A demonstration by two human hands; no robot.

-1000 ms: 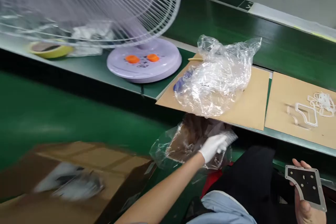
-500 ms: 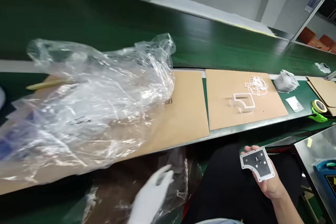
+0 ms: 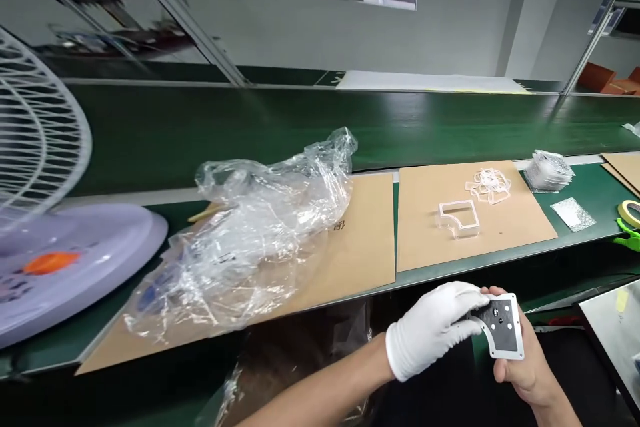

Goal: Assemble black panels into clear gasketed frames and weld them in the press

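A small black panel with a white rim and a curved notch (image 3: 503,327) is held up over my lap, screw holes and white dots showing on its face. My bare right hand (image 3: 531,367) grips it from behind and below, thumb near the lower edge. My left hand (image 3: 435,327), in a white glove, has its fingers on the panel's left end; its fingertips partly cover that end. On the cardboard beyond stand a clear frame of similar notched outline (image 3: 459,219) and a heap of thin white strips (image 3: 489,185).
A crumpled clear plastic bag (image 3: 260,233) covers part of the left cardboard sheet (image 3: 370,233). A fan with a lilac base (image 3: 110,240) stands at far left. To the right are stacked bubble pouches (image 3: 549,171), yellow tape (image 3: 629,212) and a green-handled tool (image 3: 627,237).
My left hand has come up from beside the lower plastic bag, moving right to the panel in my right hand. The view has shifted, bringing the fan into sight.
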